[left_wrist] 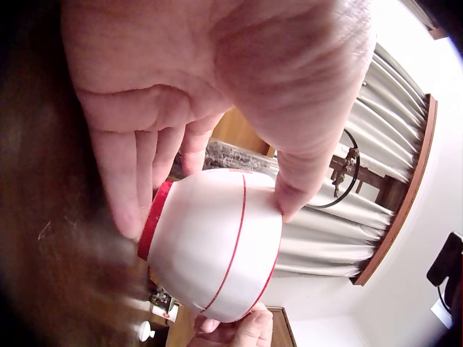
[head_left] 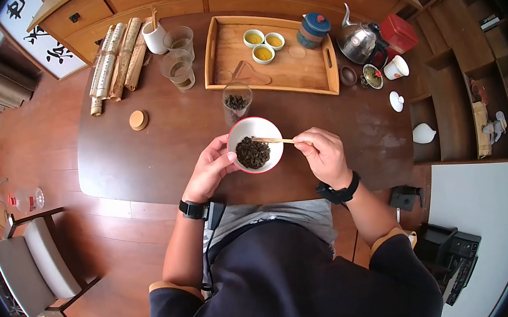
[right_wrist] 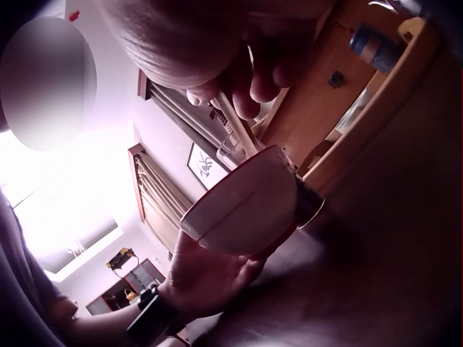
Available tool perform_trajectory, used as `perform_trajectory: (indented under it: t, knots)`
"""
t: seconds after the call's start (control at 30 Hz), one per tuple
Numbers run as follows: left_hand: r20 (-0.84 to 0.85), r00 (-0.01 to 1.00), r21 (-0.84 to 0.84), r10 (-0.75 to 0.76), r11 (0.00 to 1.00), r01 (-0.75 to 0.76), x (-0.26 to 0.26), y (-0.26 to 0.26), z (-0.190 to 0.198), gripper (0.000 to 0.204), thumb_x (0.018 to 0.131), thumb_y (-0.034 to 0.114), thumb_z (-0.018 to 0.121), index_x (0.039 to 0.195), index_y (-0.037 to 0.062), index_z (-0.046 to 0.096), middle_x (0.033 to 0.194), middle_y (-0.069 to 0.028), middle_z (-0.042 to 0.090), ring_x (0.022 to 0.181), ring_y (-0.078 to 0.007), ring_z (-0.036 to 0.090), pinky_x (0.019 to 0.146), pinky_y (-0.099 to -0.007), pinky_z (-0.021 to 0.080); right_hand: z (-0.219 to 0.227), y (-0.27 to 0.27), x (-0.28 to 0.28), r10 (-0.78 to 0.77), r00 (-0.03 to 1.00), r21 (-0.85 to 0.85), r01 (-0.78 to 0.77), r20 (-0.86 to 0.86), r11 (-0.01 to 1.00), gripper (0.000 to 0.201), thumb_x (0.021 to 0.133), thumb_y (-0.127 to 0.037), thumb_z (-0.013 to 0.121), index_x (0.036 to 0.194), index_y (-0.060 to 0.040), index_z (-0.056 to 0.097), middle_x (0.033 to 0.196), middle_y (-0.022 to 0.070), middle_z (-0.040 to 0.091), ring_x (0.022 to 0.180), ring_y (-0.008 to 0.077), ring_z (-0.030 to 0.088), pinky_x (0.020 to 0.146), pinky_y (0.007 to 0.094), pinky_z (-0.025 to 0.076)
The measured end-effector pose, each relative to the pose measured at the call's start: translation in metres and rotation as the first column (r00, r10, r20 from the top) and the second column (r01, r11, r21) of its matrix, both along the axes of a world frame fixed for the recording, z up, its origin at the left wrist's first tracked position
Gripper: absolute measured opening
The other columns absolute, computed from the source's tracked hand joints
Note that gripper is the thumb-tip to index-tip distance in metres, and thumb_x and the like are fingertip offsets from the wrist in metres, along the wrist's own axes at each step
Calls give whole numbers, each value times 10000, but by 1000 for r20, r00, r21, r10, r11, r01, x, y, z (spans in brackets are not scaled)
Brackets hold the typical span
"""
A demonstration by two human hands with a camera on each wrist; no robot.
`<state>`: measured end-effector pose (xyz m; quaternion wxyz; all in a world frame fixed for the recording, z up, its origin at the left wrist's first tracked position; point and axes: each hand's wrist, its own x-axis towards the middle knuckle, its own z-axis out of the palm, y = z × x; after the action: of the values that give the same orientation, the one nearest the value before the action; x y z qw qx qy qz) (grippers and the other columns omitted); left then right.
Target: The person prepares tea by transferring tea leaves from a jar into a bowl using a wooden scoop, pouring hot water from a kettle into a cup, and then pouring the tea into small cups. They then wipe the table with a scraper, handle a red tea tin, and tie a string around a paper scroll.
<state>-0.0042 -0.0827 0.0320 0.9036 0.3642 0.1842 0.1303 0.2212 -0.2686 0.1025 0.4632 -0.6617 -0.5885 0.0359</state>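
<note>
My left hand (head_left: 208, 166) holds a white bowl (head_left: 269, 129) with a red rim, the thumb at the rim and the fingers by its red-edged foot. Dark, curled tea leaves (head_left: 253, 152) lie inside. In the left wrist view, the bowl (left_wrist: 213, 242) shows a thin red line round its side. Between the fingers and thumb of my right hand (head_left: 326, 154) is a slim wooden tea stick (head_left: 277, 140), its far end over the leaves in the bowl. Just beyond the bowl stands a clear glass (head_left: 237, 101) with more dark leaves.
A wooden tray (head_left: 295, 83) carries three small cups of yellow tea (head_left: 263, 53) and a blue lidded jar (head_left: 313, 30). To its right are a metal kettle (head_left: 360, 42) and a gaiwan (head_left: 372, 77). Glasses (head_left: 178, 70), rolled scrolls (head_left: 111, 62) and a wooden lid (head_left: 138, 120) lie left.
</note>
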Motion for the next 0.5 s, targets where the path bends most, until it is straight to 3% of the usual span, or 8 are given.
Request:
perform_trajectory:
  t: [0.17,0.33,0.5]
  knots:
    - [-47,999,26,2,1000,0,4,-2,5,503,1008,152,689,1443,0,487,1279,-117,699,1157,-191,690,1022,-385,572,-19,-16,-11,-123,923,-121,84,-366,989,158,1049,-135,649,1023,12,699,821,79,718,685,139,658,634,278,530]
    - [-93,996,65,-4,998,10,8,-4,8,505,1009,142,693,1444,-9,484,1281,-123,697,1162,-194,689,1025,-383,571,-41,-19,-28,-295,693,-238,180,-658,954,217,1085,-177,604,1063,13,707,800,41,709,658,64,618,603,227,503]
    - [-118,993,95,-26,995,37,10,-6,11,519,1009,136,699,1451,-14,473,1287,-131,693,1176,-195,681,1028,-380,564,-53,-12,-33,-329,389,-279,181,-860,943,248,1094,-205,592,1042,8,708,779,35,676,618,59,567,563,229,466]
